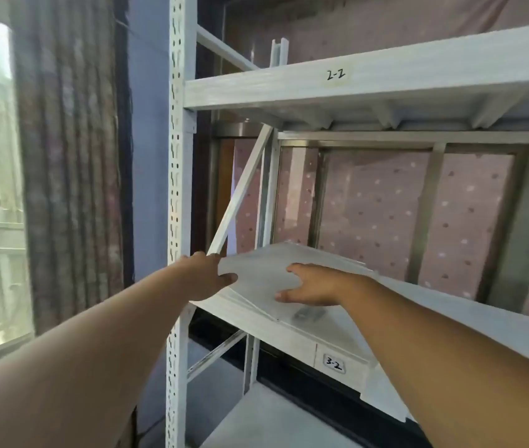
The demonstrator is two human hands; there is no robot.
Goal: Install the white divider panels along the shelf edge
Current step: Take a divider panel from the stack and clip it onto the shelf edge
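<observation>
A stack of white divider panels [266, 273] lies flat at the left end of the shelf marked 3-2 [418, 321]. My left hand [211, 276] grips the stack's near left corner, thumb on top. My right hand [314, 286] rests on the top panel near its front right edge, fingers curled over the edge. The top panel looks slightly lifted at the left corner. Part of the stack is hidden under both hands.
A white perforated upright post [175, 189] stands just left of my left hand. A diagonal brace [243, 189] runs behind the stack. The shelf marked 2-2 [353, 82] hangs overhead. A small grey object [308, 313] lies by the stack. Curtain and window at left.
</observation>
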